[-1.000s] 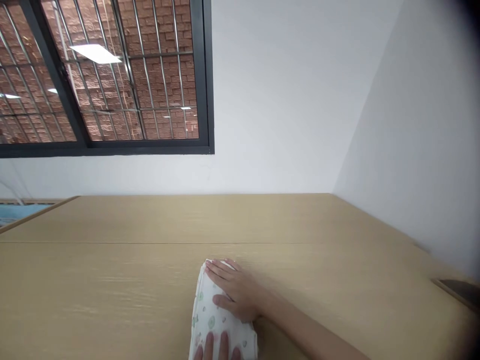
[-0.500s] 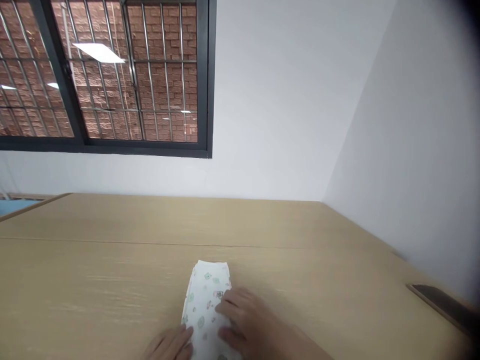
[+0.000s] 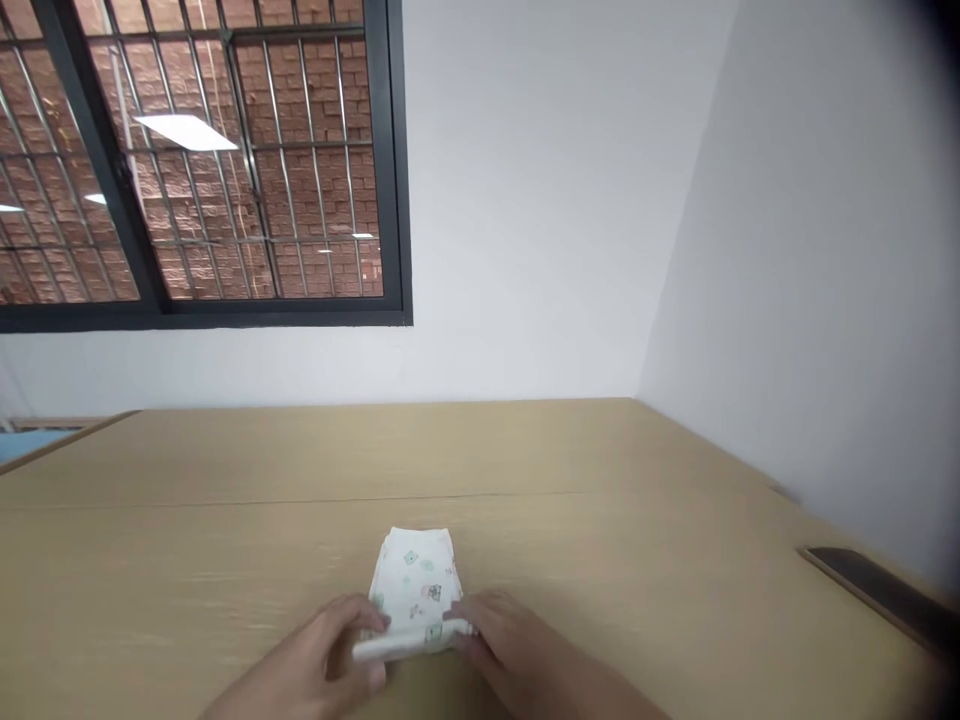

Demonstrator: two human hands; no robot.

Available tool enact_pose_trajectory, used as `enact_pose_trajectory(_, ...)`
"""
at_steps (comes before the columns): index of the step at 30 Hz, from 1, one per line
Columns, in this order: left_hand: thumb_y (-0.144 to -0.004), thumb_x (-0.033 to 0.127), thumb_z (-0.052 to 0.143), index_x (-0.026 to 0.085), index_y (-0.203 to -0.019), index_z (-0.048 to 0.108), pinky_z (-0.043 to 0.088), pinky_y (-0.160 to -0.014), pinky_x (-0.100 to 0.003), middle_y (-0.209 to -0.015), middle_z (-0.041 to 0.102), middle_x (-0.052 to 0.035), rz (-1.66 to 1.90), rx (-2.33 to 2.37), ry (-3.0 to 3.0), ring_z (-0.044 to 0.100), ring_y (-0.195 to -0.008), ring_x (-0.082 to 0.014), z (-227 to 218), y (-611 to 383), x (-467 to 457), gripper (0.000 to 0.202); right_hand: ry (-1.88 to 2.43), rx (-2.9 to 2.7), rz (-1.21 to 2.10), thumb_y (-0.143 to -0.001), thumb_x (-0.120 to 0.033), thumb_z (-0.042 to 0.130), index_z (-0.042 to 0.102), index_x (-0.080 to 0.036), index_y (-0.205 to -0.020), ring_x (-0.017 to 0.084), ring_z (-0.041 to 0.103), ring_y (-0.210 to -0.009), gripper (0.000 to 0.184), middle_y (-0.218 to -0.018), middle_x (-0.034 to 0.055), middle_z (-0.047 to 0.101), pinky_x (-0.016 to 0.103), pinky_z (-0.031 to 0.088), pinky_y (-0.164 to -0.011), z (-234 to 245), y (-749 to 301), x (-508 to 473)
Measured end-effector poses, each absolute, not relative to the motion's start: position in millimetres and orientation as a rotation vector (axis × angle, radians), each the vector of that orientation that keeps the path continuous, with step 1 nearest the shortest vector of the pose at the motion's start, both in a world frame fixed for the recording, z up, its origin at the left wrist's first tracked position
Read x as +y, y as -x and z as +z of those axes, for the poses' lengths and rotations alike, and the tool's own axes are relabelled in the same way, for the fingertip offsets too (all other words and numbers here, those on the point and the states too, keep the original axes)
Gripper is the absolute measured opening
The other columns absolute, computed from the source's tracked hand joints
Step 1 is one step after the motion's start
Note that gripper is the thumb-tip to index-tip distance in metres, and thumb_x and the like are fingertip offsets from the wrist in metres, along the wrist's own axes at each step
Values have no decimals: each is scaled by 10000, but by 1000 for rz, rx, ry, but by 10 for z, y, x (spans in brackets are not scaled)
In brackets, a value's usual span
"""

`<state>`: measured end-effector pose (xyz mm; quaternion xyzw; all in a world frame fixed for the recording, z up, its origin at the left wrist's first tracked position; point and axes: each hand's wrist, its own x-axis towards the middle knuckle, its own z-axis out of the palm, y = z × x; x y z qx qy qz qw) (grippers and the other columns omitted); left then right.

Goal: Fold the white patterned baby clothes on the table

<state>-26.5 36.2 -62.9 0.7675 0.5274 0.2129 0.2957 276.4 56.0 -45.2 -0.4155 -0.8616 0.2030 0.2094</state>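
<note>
A white folded cloth (image 3: pixel 416 570) with small green and pink prints lies lengthwise on the wooden tabletop (image 3: pixel 187 590), at the bottom middle of the head view. Its near end is turned up into a thick, slightly blurred fold. My left hand (image 3: pixel 322 645) holds the left end of that fold, thumb below and fingers above. At the right end, my right hand (image 3: pixel 499 635) pinches the fold between thumb and fingers. The far part of the cloth lies flat. What kind of cloth item it is, I cannot make out.
A seam (image 3: pixel 300 500) crosses the tabletop. A dark slot with a raised edge (image 3: pixel 870 585) is at the right. White walls (image 3: pixel 525 220) stand behind and to the right, with a barred window (image 3: pixel 262 180) at upper left. Something light blue (image 3: pixel 30 443) shows beyond the left edge.
The cloth's near end has been lifted and folded away from me, so it looks shorter. My hands went from lying on the cloth to gripping the fold. The view has shifted slightly.
</note>
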Motion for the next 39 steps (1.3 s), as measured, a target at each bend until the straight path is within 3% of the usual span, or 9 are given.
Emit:
enact_pose_trajectory(3, -821, 385, 707, 284, -1314, 569, 451, -1082, -379, -1346, 628, -19, 593, 1377, -1943, 574, -1238, -256, -638, 241, 497, 522, 1087, -2329, 769, -1033, -385, 391, 648, -255, -1049, 237, 668, -938, 289, -1054, 50, 727, 335, 499, -828, -348, -2729, 680)
enact_pose_trajectory(9, -915, 371, 544, 167, -1183, 645, 514, -871, -276, -1085, 731, -26, 780, 1259, -1884, 660, -973, -205, -574, -10, 892, 352, 1102, -2185, 791, -1035, -430, 360, 591, -212, -983, 216, 636, -860, 322, -969, 62, 699, 326, 478, -765, -393, -2629, 1083)
enact_pose_trajectory(14, -871, 240, 516, 164, -1082, 640, 484, -749, -285, -953, 731, -46, 799, 1613, -1957, 659, -836, -201, -665, -126, 1099, 256, 1222, -2070, 636, -1005, -378, 397, 551, -198, -859, 212, 602, -815, 278, -877, 57, 650, 332, 465, -735, -676, -2516, 1425)
enact_pose_trajectory(20, -890, 190, 456, 171, -1227, 462, 507, -814, -305, -1101, 695, -98, 824, 1874, -1924, 683, -974, -220, -860, -228, 1094, 338, 1232, -2030, 516, -985, -319, 407, 569, -197, -895, 241, 603, -942, 222, -968, 81, 645, 378, 468, -855, -902, -2444, 1565)
enact_pose_trajectory(24, -880, 164, 448, 122, -1311, 389, 493, -980, -446, -1224, 613, -168, 1032, 1897, -2162, 620, -1138, -276, -1020, -269, 1092, 437, 1243, -1936, 453, -954, -281, 445, 570, -202, -977, 250, 606, -944, 149, -978, 84, 644, 396, 490, -855, -951, -2418, 1572)
enact_pose_trajectory(28, -930, 81, 338, 174, -1419, 384, 445, -1098, -495, -1488, 445, -169, 1122, 1729, -2590, 442, -1392, -271, -1234, -286, 1128, 500, 1091, -1854, 127, -1002, -242, 351, 580, -207, -1033, 270, 593, -1020, 234, -1054, 120, 633, 454, 483, -903, -958, -2376, 1468)
enact_pose_trajectory(31, -975, 78, 308, 264, -1552, 208, 424, -1144, -476, -1622, 295, -94, 848, 1550, -2808, 271, -1495, -238, -1301, -293, 1136, 614, 920, -1997, 1, -1016, -227, 372, 576, -208, -1178, 270, 567, -1166, 261, -1194, 122, 637, 472, 440, -1025, -915, -2340, 1280)
enact_pose_trajectory(35, -967, 77, 355, 283, -1574, 116, 362, -1196, -455, -1621, 296, -43, 634, 1474, -2803, 306, -1478, -195, -1234, -283, 1123, 685, 837, -2316, 38, -1024, -257, 408, 291, -195, -1543, 251, 365, -1438, 536, -1565, 106, 401, 436, 326, -1188, -851, -2294, 1069)
enact_pose_trajectory(39, -874, 11, 381, 275, -1576, 117, 429, -1153, -402, -1603, 324, -43, 671, 1505, -2803, 358, -1450, -184, -1200, -245, 1106, 795, 912, -2448, 111, -1029, -275, 390, 94, -194, -1608, 259, 241, -1504, 655, -1647, 81, 218, 458, 276, -1226, -942, -2285, 1094)
